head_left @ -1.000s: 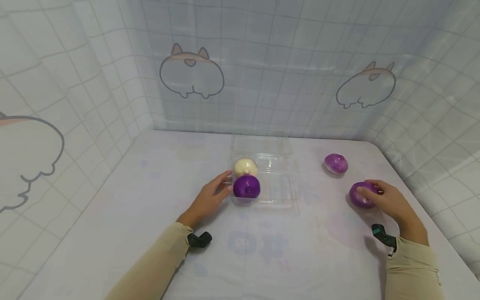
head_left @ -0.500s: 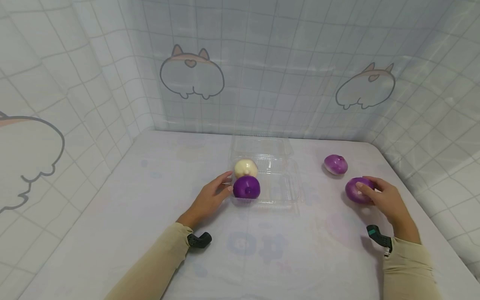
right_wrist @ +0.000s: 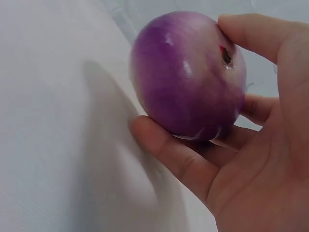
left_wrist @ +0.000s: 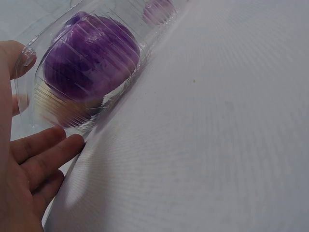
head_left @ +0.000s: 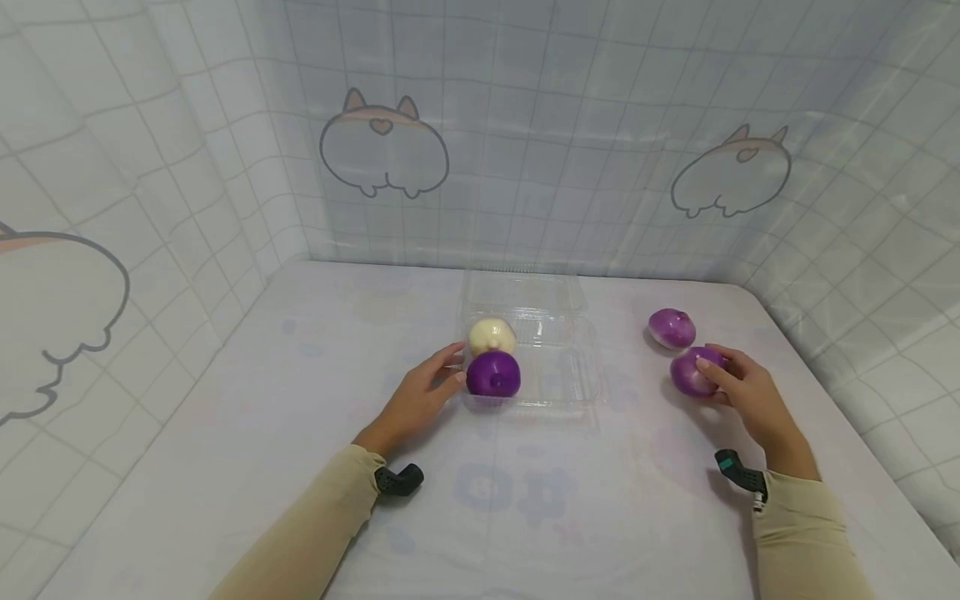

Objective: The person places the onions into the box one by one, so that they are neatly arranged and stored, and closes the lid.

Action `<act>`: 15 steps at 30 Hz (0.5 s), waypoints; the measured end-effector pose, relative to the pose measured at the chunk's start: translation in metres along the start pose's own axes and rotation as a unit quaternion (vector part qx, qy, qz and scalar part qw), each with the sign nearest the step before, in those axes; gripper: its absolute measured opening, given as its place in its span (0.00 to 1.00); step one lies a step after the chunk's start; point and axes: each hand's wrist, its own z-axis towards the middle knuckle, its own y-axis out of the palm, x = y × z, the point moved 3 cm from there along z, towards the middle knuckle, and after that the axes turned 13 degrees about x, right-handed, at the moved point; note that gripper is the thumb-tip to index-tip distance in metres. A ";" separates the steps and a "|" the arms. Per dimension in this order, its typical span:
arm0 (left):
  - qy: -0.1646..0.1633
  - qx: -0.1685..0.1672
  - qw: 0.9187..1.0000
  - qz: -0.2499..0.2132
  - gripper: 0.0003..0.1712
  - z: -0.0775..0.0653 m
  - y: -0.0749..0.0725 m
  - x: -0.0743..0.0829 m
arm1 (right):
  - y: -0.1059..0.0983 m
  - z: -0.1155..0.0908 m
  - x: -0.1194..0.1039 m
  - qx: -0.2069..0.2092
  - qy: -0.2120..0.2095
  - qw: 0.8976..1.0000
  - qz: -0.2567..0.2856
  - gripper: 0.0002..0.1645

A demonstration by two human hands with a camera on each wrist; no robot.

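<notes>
My right hand (head_left: 753,400) grips a purple onion (head_left: 694,372), thumb on one side and fingers curled round the other. In the right wrist view this onion (right_wrist: 188,77) is glossy, with a small dark hole near the thumb, and a shadow falls on the cloth beside it. My left hand (head_left: 416,400) rests against the left side of a clear plastic clamshell box (head_left: 558,375), its fingers fairly straight along the wall. Inside the box's left half sit a white onion (head_left: 491,336) and, in front of it, a dark purple onion (head_left: 493,374).
Another purple onion (head_left: 672,328) lies on the table just behind the held one. The box's lid (head_left: 522,292) is folded back toward the rear wall. A white patterned cloth (head_left: 517,525) covers the table, and tiled curtains enclose the back and sides.
My right hand has moved left and slightly away from me with the purple onion, bringing it close to the other loose onion. The left hand and the box stay put.
</notes>
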 end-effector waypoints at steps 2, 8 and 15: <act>0.000 0.000 1.000 0.000 0.33 0.000 0.000 0.000 | 0.004 0.000 -0.001 0.000 -0.002 1.000 0.010 0.41; -0.001 0.000 1.000 0.003 0.33 0.000 0.000 -0.001 | 0.016 0.000 -0.005 -0.007 0.010 0.999 0.049 0.42; -0.003 0.000 1.000 0.003 0.33 0.001 0.000 -0.001 | 0.028 -0.001 -0.013 -0.024 0.029 0.996 0.080 0.45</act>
